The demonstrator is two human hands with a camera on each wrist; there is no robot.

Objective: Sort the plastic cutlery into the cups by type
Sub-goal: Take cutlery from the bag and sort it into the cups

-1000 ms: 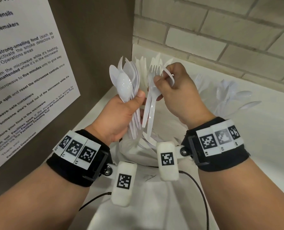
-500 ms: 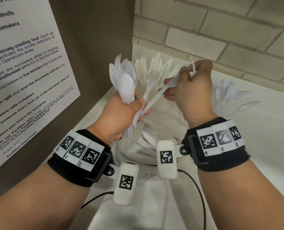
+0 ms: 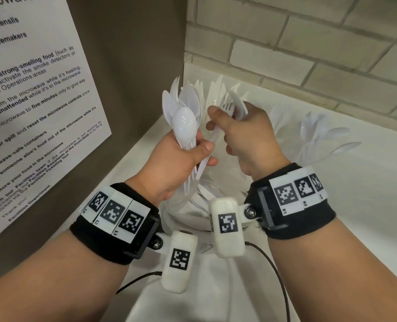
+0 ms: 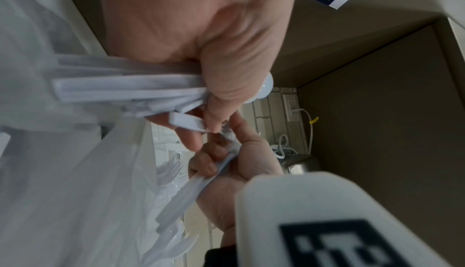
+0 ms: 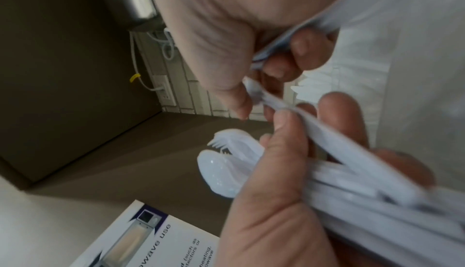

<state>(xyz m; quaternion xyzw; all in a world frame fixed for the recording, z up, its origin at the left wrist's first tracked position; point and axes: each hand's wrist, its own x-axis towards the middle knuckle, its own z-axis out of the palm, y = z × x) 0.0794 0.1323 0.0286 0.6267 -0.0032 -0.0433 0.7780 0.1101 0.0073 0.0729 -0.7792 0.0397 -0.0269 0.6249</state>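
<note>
My left hand grips a bundle of white plastic cutlery, mostly spoons, with their bowls up and their handles sticking out below the fist. My right hand sits close beside it, fingers curled round a few forks. Its thumb and forefinger pinch one more piece at the edge of the left bundle. Under both hands stands a translucent cup with cutlery in it. What type that cutlery is I cannot tell.
A cup of spoons stands at the right on the white counter. More upright cutlery shows behind my hands. A brown panel with a notice closes the left side, and a brick wall the back.
Half a second ago my right hand was lifted up and to the right, drawing a fork out of the bundle. It has come back down to the bundle, with forks in its fingers. The left hand barely moved.
</note>
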